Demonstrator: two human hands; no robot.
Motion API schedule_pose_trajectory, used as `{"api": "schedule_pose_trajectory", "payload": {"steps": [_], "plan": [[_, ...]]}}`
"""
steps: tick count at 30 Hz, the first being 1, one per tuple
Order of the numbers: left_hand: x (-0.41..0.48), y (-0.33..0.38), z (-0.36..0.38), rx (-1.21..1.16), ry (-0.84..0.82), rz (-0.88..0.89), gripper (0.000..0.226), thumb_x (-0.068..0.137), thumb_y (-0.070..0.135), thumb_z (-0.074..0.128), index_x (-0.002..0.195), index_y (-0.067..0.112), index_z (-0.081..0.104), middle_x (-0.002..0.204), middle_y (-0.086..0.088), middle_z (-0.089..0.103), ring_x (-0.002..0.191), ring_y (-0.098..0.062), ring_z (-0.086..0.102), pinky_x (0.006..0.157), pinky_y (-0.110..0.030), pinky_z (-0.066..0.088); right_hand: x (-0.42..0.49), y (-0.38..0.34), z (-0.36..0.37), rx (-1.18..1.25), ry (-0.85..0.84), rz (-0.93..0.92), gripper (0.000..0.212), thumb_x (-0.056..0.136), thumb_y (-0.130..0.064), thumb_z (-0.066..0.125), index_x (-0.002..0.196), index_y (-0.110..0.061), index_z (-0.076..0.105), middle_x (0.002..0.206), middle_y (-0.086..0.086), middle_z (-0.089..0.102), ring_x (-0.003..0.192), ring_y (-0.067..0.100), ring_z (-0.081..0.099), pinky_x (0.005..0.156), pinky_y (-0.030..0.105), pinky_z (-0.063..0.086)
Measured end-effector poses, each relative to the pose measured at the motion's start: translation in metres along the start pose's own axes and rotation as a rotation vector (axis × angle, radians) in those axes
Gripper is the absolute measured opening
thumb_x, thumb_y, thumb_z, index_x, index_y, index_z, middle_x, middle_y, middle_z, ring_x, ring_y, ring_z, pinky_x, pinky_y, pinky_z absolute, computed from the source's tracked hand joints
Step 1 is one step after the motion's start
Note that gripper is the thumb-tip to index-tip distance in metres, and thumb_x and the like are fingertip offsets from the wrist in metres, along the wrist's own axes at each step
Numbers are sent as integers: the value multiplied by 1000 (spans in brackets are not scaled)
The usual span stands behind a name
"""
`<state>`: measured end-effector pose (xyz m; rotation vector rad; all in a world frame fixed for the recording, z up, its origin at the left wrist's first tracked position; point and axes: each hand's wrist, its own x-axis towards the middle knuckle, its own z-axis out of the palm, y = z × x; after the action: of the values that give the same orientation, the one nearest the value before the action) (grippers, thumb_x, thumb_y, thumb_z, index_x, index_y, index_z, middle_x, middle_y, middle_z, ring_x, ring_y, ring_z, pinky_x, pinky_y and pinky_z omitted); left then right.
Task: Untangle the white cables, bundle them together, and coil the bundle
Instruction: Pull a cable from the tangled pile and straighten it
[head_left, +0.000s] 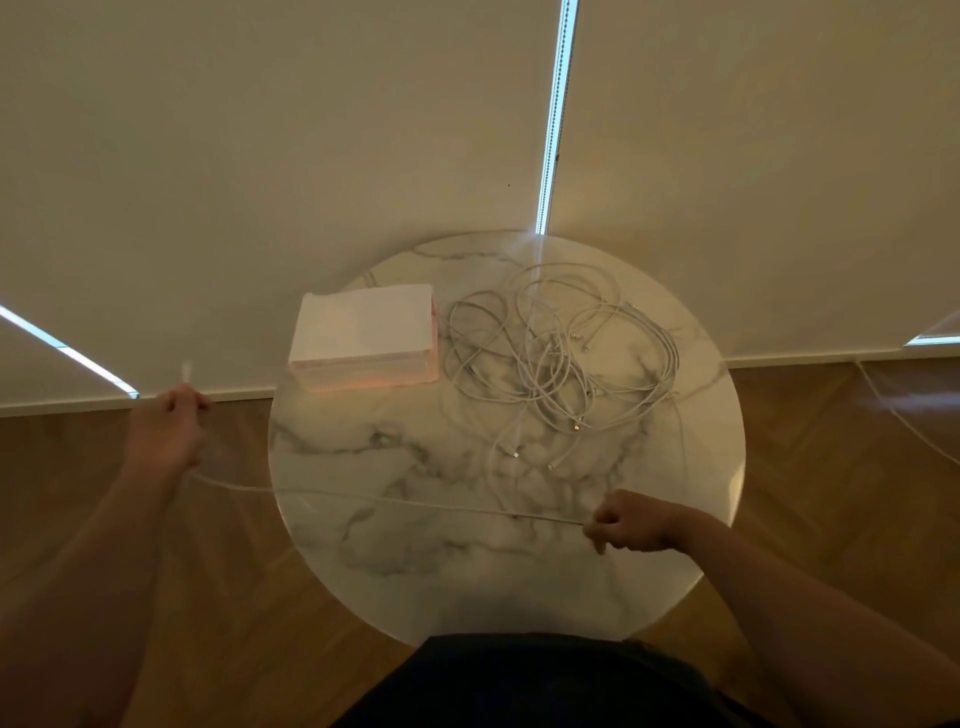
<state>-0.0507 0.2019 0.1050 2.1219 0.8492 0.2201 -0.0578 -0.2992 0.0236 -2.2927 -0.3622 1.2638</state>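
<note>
Progress: early, by my reading | your left hand (169, 426) grips 1 white cable (395, 503) beyond the table's left edge | your right hand (631, 527) fists round it, stretched across the near side of the marble table (467, 571) | tangle (561, 364) of other cables at far right, beside white box (363, 338) | bundling and coiling not begun.

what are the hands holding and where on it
One white cable, stretched straight: the left hand grips it near one end, the tip sticking up past the fist; the right hand pinches it farther along.
</note>
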Motion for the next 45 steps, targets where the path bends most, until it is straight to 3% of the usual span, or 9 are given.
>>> {"api": "schedule_pose_trajectory", "payload": {"steps": [5, 9, 16, 21, 27, 30, 35, 41, 45], "plan": [[-63, 33, 65, 49, -616, 108, 40, 99, 4, 43, 71, 13, 69, 96, -22, 71, 86, -27, 65, 75, -20, 50, 10, -52, 6, 26, 74, -111, 29, 101, -16, 42, 93, -15, 70, 74, -7, 52, 64, 3, 46, 60, 13, 36], [-130, 53, 125, -35, -951, 164, 44, 103, 11, 39, 61, 14, 55, 111, 5, 72, 109, 5, 61, 90, -10, 43, 21, -99, 5, 26, 186, -271, 29, 100, -17, 46, 92, -12, 73, 74, -6, 59, 61, 1, 52, 59, 14, 38], [-113, 41, 137, -184, -736, 269, 38, 88, 27, 45, 51, 22, 49, 52, 7, 42, 51, -8, 36, 57, -29, 30, 15, -80, -6, -20, 256, -217, 42, 99, -40, 51, 63, -22, 64, 55, -7, 54, 47, 4, 48, 54, 16, 36], [-59, 26, 101, -226, -521, 250, 44, 94, 23, 43, 50, 22, 47, 54, 7, 40, 54, -10, 33, 59, -31, 26, 15, -32, 11, -29, 183, -102, 49, 102, -42, 42, 58, -24, 55, 59, -4, 55, 54, 7, 49, 64, 25, 39], [-56, 26, 107, -197, -581, 256, 46, 98, 20, 42, 52, 22, 46, 56, 2, 38, 58, -15, 32, 59, -32, 26, 23, -56, 18, 11, 181, -90, 42, 104, -31, 38, 66, -25, 53, 67, -10, 53, 61, 1, 47, 59, 11, 34], [-64, 32, 112, -180, -635, 248, 46, 101, 15, 41, 55, 17, 45, 53, 1, 47, 52, -12, 42, 60, -30, 33, 21, -28, 16, -59, 15, 102, 41, 103, -23, 41, 65, -19, 56, 73, 6, 64, 66, 20, 62, 67, 24, 48], [-78, 32, 126, -87, -785, 213, 42, 105, 13, 35, 65, 5, 48, 107, -4, 73, 102, -14, 68, 96, -31, 46, -3, 22, 16, -420, -326, 620, 41, 96, -27, 57, 124, 2, 60, 129, 18, 58, 114, 30, 58, 105, 40, 44], [-86, 57, 120, -284, -793, 152, 41, 104, 10, 32, 66, 6, 45, 93, -17, 73, 75, -26, 66, 71, -38, 50, 14, -17, 3, -516, 282, 315, 44, 89, -38, 62, 126, -16, 54, 128, 8, 56, 119, 28, 57, 95, 39, 49], [-96, 79, 109, -515, -779, 69, 44, 105, 19, 35, 63, 9, 46, 58, -11, 46, 48, -21, 39, 51, -29, 36, 47, -65, 18, -353, 353, 25, 55, 92, -40, 55, 139, -14, 40, 138, 10, 46, 126, 31, 48, 100, 43, 44]]}}
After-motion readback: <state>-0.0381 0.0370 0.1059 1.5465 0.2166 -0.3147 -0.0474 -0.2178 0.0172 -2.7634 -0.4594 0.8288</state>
